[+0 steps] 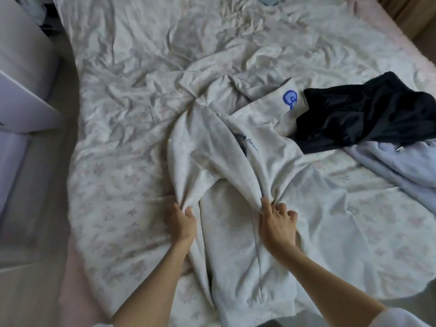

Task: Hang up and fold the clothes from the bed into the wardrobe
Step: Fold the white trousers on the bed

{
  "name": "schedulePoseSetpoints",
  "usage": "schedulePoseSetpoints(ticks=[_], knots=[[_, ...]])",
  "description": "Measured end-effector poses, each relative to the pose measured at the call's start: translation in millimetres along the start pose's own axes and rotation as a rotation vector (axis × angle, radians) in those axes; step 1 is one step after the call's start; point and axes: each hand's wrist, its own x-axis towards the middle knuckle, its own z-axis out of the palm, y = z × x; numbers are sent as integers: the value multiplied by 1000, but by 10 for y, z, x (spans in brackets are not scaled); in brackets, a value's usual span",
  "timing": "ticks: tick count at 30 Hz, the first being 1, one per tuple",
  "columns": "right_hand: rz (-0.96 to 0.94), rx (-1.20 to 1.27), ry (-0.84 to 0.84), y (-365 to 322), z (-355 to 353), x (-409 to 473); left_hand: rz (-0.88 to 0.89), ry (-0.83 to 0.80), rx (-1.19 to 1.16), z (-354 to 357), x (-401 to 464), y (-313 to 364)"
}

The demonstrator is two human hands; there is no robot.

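- While the left hand (182, 223) pinches one bunched fold of the cream garment (238, 185), the right hand (277, 224) pinches another; both grips are closed on cloth.
- Its long axis runs from the bed's (132, 95) near edge toward the far right corner.
- Dark script across it is unreadable; a blue swirl logo (290, 98) marks the far end.
- A black garment (363, 114) touches that end, overlapping a lilac garment (398, 166) by the right edge.

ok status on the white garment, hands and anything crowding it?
Left hand and right hand each grip bunched folds of the white garment. Garment lies crumpled on the bed. Black garment overlaps its far sleeve.
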Motion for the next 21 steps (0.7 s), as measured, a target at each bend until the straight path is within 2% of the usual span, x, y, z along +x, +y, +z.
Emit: schedulePoseSetpoints(ticks=[2,4,7,13,15,17,18,21], knots=[[10,75,22,-39,-61,-8,77,21,-63,-118,-44,-13],[33,272,85,-90,-190,-70,186,65,-60,-305,-82,-32],[-74,434,93,-365,-507,-199,205,152,18,-835,-26,-144],[-375,720,-59,-1628,-909,-448,329,417,243,-2202,473,-186],[-441,833,-264,-2108,-828,-600,353,499,278,-2507,666,-186],[-470,816,-486,-2400,-645,-690,336,501,288,-2641,865,-265],[-469,785,-523,-2436,-548,-693,328,472,286,-2636,925,-316],[-361,735,-451,-2391,-294,-631,300,310,265,-2415,932,-604]])
